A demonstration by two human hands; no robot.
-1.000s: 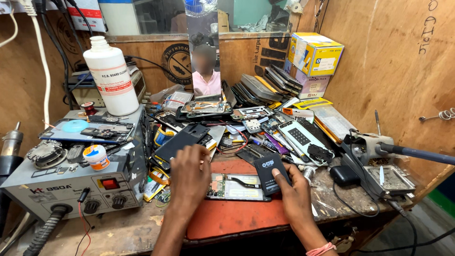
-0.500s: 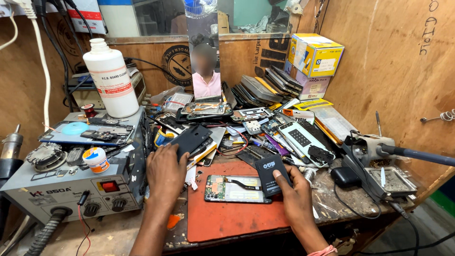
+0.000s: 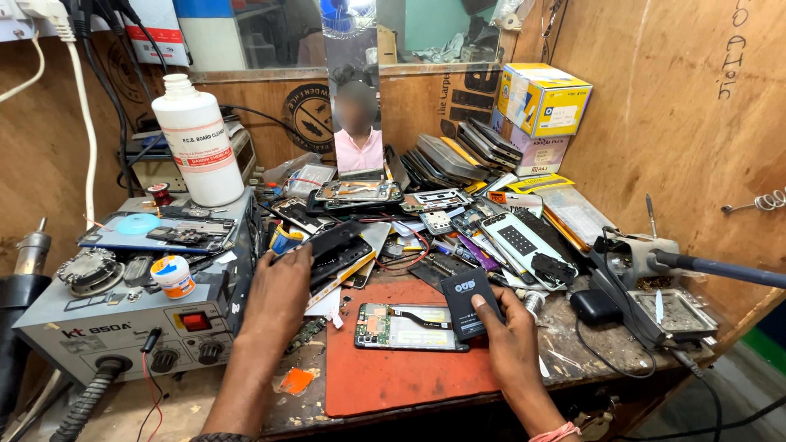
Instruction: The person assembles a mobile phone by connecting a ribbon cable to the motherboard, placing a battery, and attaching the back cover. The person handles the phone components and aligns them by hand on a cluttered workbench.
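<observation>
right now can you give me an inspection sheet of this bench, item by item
surface: wooden bench, worn and scratched, with a red work mat at the front
job's things: opened phone lying flat on the mat; small black battery beside its right end
clutter: heap of phone parts behind the mat; white bottle on the grey rework station; yellow boxes at the back
grippers: left hand reaching into the black phone pieces; right hand holding the battery
cables: white and black leads hanging on the left wall; black cable by the soldering stand
surroundings: plywood walls; mirror strip behind
</observation>
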